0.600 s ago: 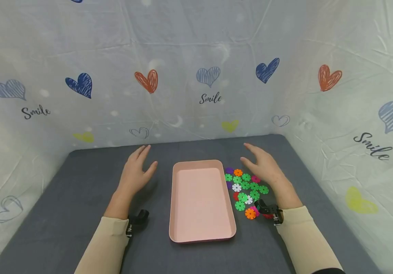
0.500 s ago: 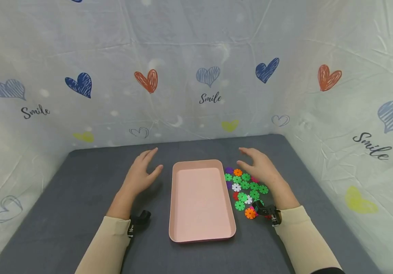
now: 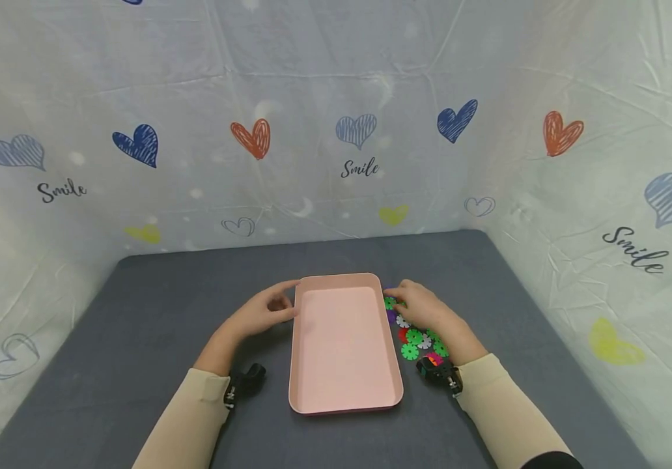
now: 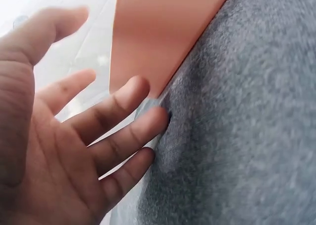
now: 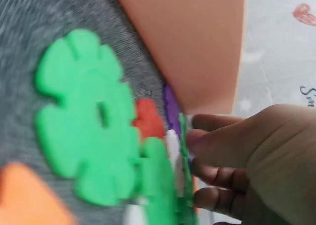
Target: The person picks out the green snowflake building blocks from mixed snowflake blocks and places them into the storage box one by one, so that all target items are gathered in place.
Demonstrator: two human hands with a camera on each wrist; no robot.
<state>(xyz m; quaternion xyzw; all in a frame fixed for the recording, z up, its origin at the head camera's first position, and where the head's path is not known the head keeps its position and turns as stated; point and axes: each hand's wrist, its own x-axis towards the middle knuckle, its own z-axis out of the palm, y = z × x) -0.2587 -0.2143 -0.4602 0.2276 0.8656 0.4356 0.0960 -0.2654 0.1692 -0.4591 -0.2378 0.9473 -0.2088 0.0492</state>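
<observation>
A pink rectangular tray (image 3: 348, 352) lies on the grey cloth between both hands. My left hand (image 3: 255, 315) is at its far left side, fingertips by the rim; the left wrist view shows those fingers spread and slightly bent around nothing. Over the tray's far right side, my right hand (image 3: 426, 307) reaches down to a spread of notched, flower-shaped plastic discs (image 3: 413, 336). Its thumb and fingers, loosely bent, are beside a purple disc (image 5: 171, 109) and green ones. I see no disc between them. Part of the spread is hidden under this hand.
A dark grey cloth (image 3: 154, 339) covers the table around the tray. White curtains printed with hearts (image 3: 289, 85) stand behind and at both sides. A black camera is strapped to each wrist.
Both hands have come inward and down toward the tray: the left to its left rim, the right onto the discs beside it. The right fingers are more bent. The tray has not moved.
</observation>
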